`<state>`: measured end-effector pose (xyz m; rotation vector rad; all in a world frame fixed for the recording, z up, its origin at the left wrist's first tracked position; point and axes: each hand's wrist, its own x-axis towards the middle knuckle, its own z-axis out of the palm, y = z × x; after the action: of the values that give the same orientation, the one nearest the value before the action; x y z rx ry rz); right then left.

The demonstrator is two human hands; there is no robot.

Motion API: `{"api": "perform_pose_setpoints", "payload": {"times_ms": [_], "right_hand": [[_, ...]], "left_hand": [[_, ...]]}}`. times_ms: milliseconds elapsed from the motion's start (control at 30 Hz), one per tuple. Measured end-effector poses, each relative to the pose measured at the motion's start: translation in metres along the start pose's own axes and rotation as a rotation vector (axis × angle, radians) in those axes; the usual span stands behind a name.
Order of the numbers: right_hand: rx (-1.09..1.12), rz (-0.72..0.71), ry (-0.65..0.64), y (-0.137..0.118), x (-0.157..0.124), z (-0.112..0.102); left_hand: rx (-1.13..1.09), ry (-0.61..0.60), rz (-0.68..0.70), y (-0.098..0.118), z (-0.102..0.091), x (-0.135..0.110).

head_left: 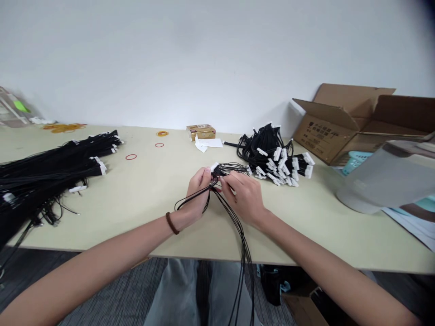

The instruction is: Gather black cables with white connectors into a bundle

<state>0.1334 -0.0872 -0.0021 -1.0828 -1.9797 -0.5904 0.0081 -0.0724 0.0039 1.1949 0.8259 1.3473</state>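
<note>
Black thin cables [234, 226] were pinched between the fingers of both hands at the table's near middle: the left hand [197, 192] closed around the gathered strands, the right hand [244, 195] gripping them just beside it, their long ends trailing off the near edge. Bundled cables [277, 158] lay just beyond to the right, loose ones [50, 165] far left, and a cardboard box [343, 122] at far right.

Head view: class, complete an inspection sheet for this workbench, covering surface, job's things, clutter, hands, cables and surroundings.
Surface: beige table, front edge in view.
Job's things: wire bundle, black with white connectors, strands trailing over the front edge.
Clutter: red rubber bands, small brown box, paper slip, open cardboard box.
Hands: left hand and right hand both pinch the wire bundle.
Cables: loose wire pile at left; wire heap behind the hands.
Surroundings: white wall, grey carpet.
</note>
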Motion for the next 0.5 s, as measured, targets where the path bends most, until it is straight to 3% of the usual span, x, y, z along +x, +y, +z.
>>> {"api": "perform_pose_setpoints", "payload": {"times_ms": [100,233,500], "right_hand": [[0.008,0.015,-0.023,0.000,0.000,0.001],[-0.025,0.034,-0.034,0.006,0.002,0.001],[-0.368,-0.116,0.138,0.043,0.008,-0.016]], "left_hand": [[0.006,-0.002,0.006,0.000,0.000,0.000],[-0.072,-0.037,-0.087,0.001,0.000,0.002],[-0.178,-0.083,-0.346,0.001,-0.006,0.008]]}}
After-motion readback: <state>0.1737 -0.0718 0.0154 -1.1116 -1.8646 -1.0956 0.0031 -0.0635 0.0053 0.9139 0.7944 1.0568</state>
